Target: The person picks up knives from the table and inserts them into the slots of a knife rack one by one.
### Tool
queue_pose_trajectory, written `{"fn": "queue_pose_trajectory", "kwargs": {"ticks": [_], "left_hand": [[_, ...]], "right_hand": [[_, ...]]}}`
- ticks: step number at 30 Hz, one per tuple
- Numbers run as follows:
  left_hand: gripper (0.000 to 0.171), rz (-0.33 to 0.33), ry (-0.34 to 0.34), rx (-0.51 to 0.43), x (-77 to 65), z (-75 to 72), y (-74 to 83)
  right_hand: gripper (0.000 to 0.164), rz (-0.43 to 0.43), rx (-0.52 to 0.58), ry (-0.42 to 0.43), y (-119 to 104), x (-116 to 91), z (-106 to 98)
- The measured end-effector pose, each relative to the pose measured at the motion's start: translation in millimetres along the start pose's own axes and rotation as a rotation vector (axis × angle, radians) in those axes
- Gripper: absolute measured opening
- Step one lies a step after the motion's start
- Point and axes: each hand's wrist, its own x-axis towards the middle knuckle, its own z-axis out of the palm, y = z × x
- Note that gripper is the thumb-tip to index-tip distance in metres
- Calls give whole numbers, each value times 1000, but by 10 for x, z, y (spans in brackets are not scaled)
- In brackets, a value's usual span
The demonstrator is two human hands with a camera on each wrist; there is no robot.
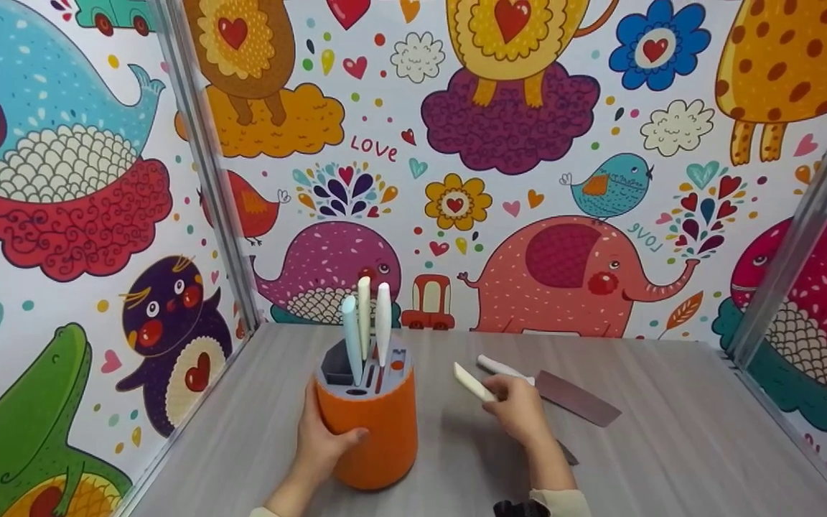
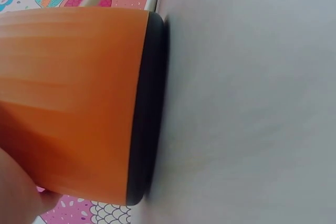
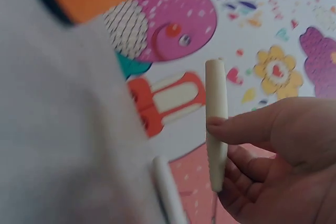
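Note:
An orange knife block [image 1: 374, 438] with a grey slotted top stands upright on the table. Three handles rise from its slots: a light blue one [image 1: 351, 334], a cream one [image 1: 364, 309] and a white one [image 1: 383, 316]. My left hand [image 1: 320, 434] holds the block's left side, thumb across its front. To the right of the block, my right hand [image 1: 517, 409] pinches a knife by its cream handle [image 3: 216, 103]. Its blade [image 1: 568, 452] is mostly hidden under my wrist. Just beyond that hand lies a cleaver [image 1: 578, 398] with a white handle.
The grey wood-grain table [image 1: 657, 445] meets a printed back panel [image 1: 413, 244] close behind the block. Printed side panels enclose it, with metal posts [image 1: 205, 165] at the corners. A dark band [image 1: 521, 508] circles my right wrist.

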Motion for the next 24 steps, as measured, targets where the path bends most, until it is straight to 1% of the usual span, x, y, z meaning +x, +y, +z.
{"fn": "queue_pose_trajectory", "kwargs": {"ticks": [3,7,10,12,14,17,19,24], "left_hand": [[107,-8,3,1,-14,-3,-11],[107,-2,3,-10,-13,-3,-4],[106,11,5,-16,-6,3,1],[108,18,9,-17,-8,7,-1],[109,22,12,-12,-15,6,-5],[111,22,10,-12,-13,2,-7],[109,15,2,-13,-11,3,-11],[106,12,-8,-17,-8,8,-16]], "right_hand": [[28,-6,54,-23,-123,-19,-6],[30,-11,126,-24,-274,-47,-69],[32,0,217,-24,-348,-62,-126],[33,2,291,-22,-377,-71,-154],[33,-19,363,-21,-398,-84,-178],[33,-73,448,-15,-422,-99,-220],[33,-99,495,-16,-432,-111,-247],[33,-129,588,-44,-444,-126,-282]]}}
